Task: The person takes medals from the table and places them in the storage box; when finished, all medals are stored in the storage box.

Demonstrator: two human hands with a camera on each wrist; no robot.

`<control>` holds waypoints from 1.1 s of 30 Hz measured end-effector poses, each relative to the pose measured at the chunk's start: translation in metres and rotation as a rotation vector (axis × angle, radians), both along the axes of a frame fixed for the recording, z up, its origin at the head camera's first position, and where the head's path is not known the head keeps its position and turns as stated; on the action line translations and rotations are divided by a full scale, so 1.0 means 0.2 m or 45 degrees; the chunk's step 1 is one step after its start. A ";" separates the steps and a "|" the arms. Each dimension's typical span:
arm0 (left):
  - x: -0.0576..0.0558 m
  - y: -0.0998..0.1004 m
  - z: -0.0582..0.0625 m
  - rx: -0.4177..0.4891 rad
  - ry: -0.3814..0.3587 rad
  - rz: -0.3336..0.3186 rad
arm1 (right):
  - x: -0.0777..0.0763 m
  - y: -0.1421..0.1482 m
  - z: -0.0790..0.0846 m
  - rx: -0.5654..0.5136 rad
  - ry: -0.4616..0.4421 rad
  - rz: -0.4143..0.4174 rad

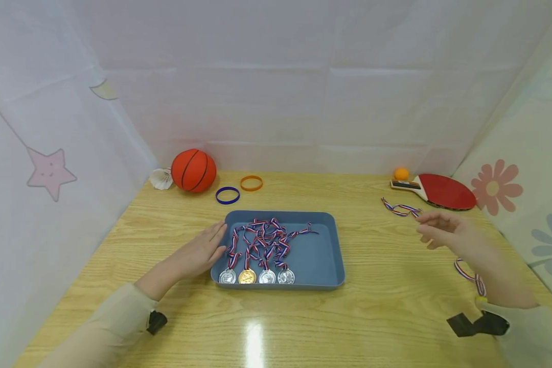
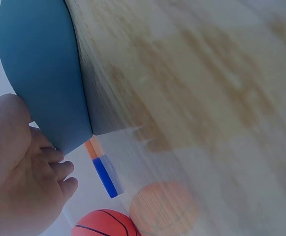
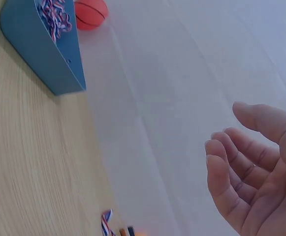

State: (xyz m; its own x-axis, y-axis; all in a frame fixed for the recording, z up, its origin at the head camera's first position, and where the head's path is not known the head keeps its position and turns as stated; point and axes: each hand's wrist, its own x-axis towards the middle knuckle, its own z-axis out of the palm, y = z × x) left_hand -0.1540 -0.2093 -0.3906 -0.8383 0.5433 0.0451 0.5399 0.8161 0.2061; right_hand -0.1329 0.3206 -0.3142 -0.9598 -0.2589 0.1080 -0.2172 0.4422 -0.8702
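Note:
A blue-grey tray [image 1: 319,286] holds several medals with striped ribbons. A gold medal [image 1: 247,276] lies among silver ones such as the silver medal [image 1: 227,276] along the near side; their ribbons [image 1: 267,235] are tangled behind them. My left hand [image 1: 198,253] rests with extended fingers against the tray's left wall, also seen in the left wrist view. Raised over the table's right side, my right hand [image 1: 446,232] has loosely bent fingers and nothing in its grasp. Near it lies a striped ribbon [image 1: 397,208], partly hidden by the hand. Another ribbon [image 1: 464,271] shows beside the right forearm, its end mostly covered.
At the back left are a small basketball [image 1: 193,170], a shuttlecock [image 1: 161,179], a blue wristband [image 1: 227,195] and an orange wristband [image 1: 251,183]. A red table tennis paddle [image 1: 446,191] and an orange ball [image 1: 401,174] sit at the back right. Fabric walls enclose the table.

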 end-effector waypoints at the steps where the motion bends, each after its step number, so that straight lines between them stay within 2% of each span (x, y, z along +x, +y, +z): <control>1: 0.00 0.00 0.00 -0.001 -0.002 0.001 | 0.00 0.05 -0.01 0.000 0.022 -0.025; 6: 0.00 0.00 0.00 0.001 -0.009 0.007 | 0.01 0.30 -0.08 -0.023 0.087 -0.169; 10: 0.00 0.00 0.00 0.004 -0.003 0.002 | 0.01 0.47 -0.14 -0.064 0.077 -0.273; 13: 0.00 0.00 0.00 0.001 0.006 -0.002 | 0.01 0.58 -0.19 -0.011 0.071 -0.345; 17: 0.00 0.00 0.00 -0.004 0.008 -0.004 | 0.00 0.72 -0.27 0.047 0.047 -0.405; 21: 0.00 0.00 0.00 -0.004 0.000 0.003 | -0.03 0.84 -0.35 0.046 -0.024 -0.423; 24: 0.00 0.00 0.00 -0.005 -0.001 0.007 | -0.05 0.92 -0.42 0.147 -0.077 -0.436; 28: 0.00 0.00 0.01 -0.012 -0.003 0.010 | -0.08 0.99 -0.50 0.419 -0.114 -0.438; 31: 0.01 0.00 0.01 -0.010 -0.011 0.011 | -0.09 1.02 -0.54 0.579 -0.144 -0.407; 33: 0.01 0.01 0.02 -0.006 -0.015 0.011 | -0.09 1.02 -0.55 0.623 -0.181 -0.389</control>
State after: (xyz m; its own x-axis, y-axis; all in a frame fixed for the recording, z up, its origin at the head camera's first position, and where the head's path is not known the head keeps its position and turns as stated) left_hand -0.1517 -0.2081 -0.3867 -0.8433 0.5365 0.0325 0.5306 0.8215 0.2089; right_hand -0.1517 0.5246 -0.4241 -0.9951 0.0439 -0.0891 0.0865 0.8236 -0.5606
